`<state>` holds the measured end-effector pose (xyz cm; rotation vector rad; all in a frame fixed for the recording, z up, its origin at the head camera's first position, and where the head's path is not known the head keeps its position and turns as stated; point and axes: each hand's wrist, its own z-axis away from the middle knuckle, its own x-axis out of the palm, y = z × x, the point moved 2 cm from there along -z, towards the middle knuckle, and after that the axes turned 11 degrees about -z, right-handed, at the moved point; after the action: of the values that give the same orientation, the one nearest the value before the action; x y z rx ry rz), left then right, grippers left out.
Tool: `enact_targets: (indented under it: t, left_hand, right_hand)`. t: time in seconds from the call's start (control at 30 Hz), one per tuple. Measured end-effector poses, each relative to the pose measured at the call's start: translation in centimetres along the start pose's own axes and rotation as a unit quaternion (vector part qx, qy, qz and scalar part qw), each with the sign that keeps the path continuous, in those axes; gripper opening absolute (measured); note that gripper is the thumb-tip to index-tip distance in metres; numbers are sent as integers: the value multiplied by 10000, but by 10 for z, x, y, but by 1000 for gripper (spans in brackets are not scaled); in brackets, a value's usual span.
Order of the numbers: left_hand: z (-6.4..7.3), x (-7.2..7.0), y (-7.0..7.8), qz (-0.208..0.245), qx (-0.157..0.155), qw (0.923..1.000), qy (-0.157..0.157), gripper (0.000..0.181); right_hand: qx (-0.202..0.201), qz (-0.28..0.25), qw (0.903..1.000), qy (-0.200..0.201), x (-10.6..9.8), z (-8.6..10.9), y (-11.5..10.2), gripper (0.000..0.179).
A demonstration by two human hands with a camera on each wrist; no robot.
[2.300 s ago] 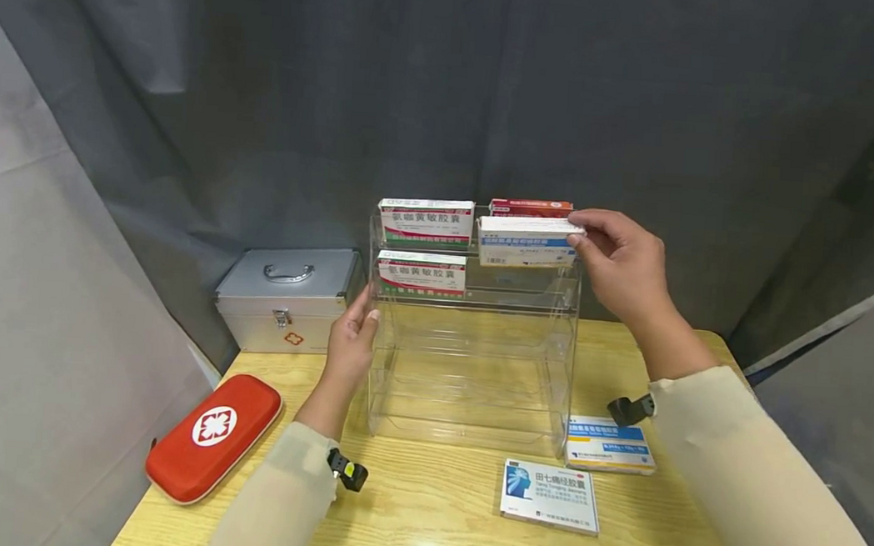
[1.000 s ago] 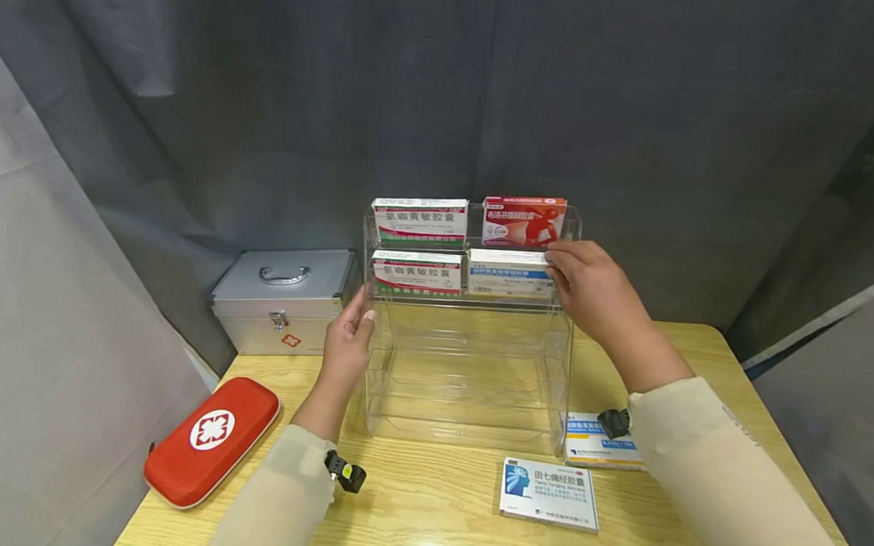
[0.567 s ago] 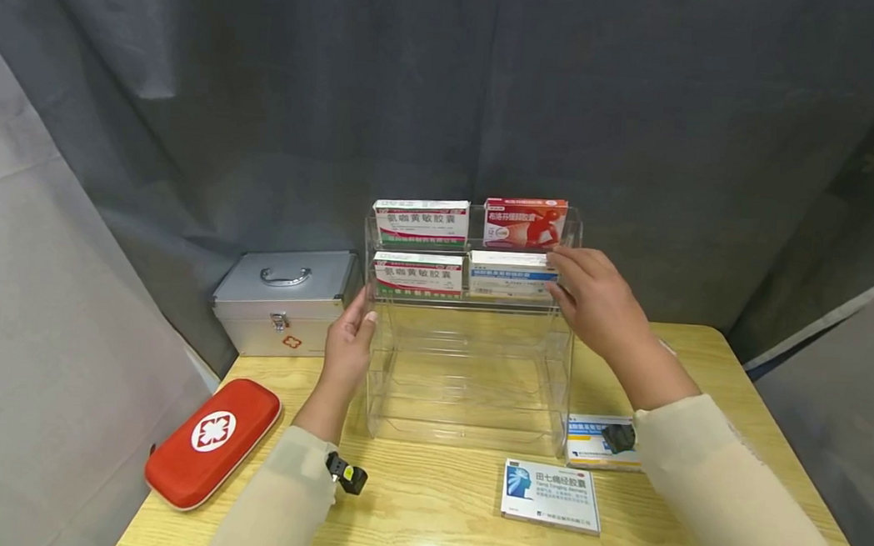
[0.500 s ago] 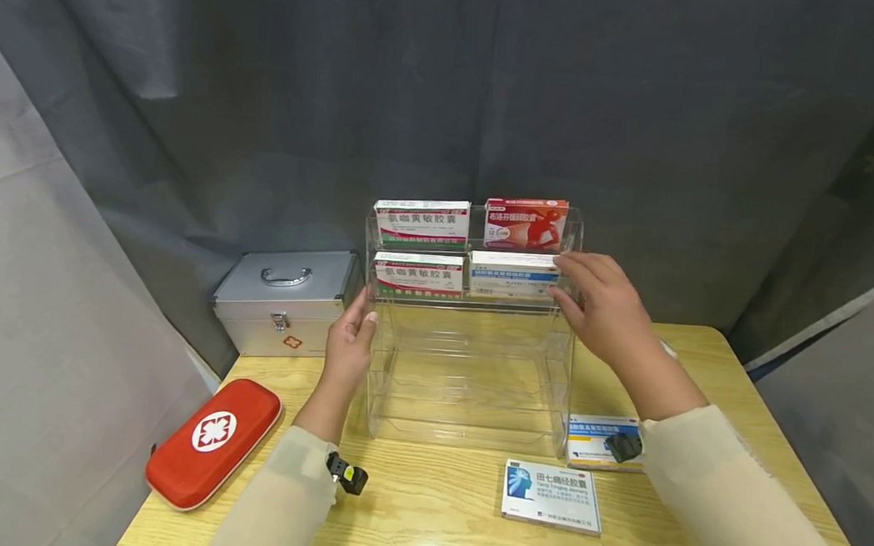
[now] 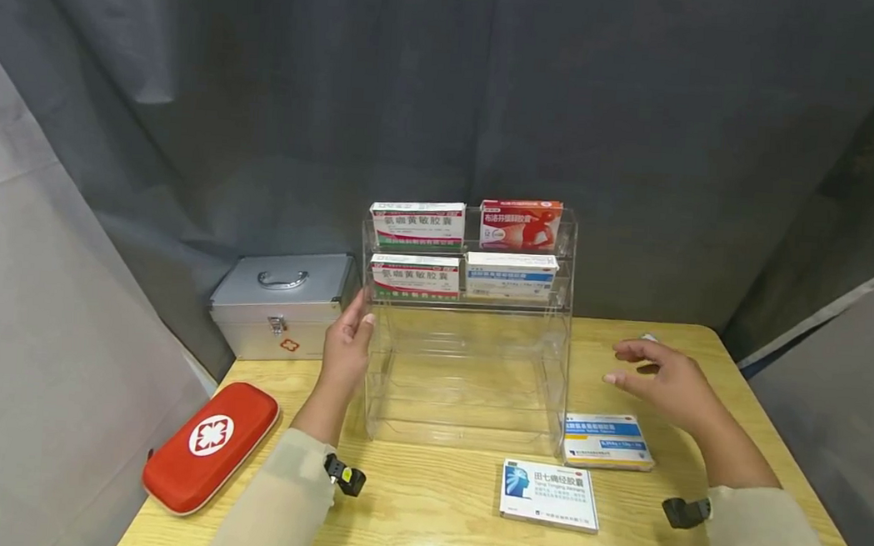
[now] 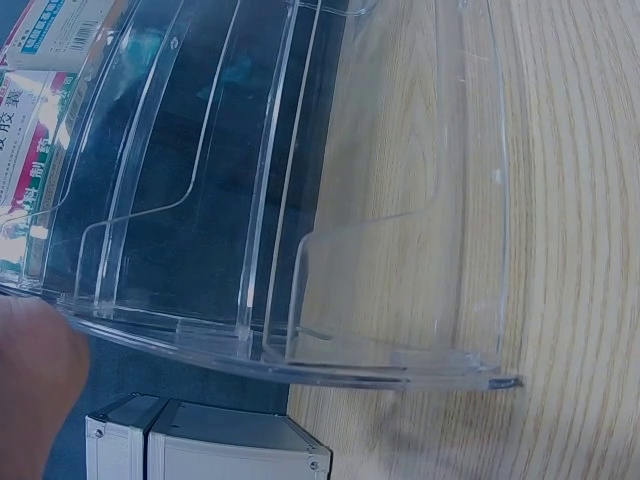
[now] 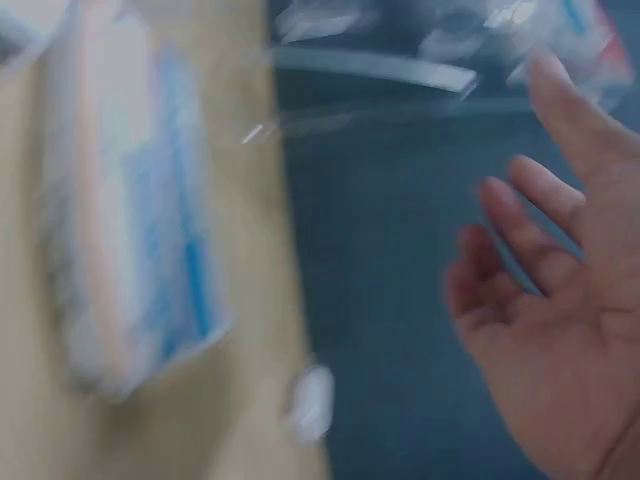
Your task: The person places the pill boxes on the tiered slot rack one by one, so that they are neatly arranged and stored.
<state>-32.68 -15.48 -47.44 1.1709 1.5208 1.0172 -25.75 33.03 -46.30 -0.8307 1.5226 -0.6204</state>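
Note:
My left hand [image 5: 347, 347] grips the left side of a clear acrylic display rack [image 5: 465, 429], thumb toward the front. In the left wrist view, part of that hand [image 6: 35, 385] shows against the rack's side edge. My right hand [image 5: 666, 383], holding nothing, hovers right of the rack with fingers loosely bent. On the rack's top tier stand a white, red and green medicine box [image 5: 419, 224] and a red one [image 5: 521, 225]. The tier below holds a matching green-striped medicine box [image 5: 416, 277] and a blue-and-white one [image 5: 510, 276].
A blue, white and yellow medicine box [image 5: 607, 442] lies right of the rack. A white medicine box [image 5: 549, 495] with a blue head picture lies in front. Left are a silver case [image 5: 280, 305] and a red zip case [image 5: 212, 447]. A small white object [image 5: 649, 337] sits behind my right hand.
My right hand set the blue-and-white medicine box into the second tier, let it go and moved down and right. My left hand stays at the rack's side.

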Motion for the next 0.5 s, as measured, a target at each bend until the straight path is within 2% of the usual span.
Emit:
enact_targets:
  t: [0.1, 0.2, 0.3, 0.5]
  left_hand:
    - [0, -1, 2, -64, -61, 10000, -4, 58]
    - [2, -1, 2, -153, -175, 9997, -13, 59]
    - [2, -1, 2, -118, -201, 9997, -18, 59]
    - [1, 1, 4, 18, -75, 10000, 8, 59]
  right_hand:
    - [329, 55, 9972, -670, 6, 8, 38, 75]
    - [590, 211, 9943, -857, 11, 19, 68, 80]
    - [767, 244, 9922, -956, 15, 29, 88, 87]
    - [375, 118, 9901, -1344, 20, 40, 103, 105]
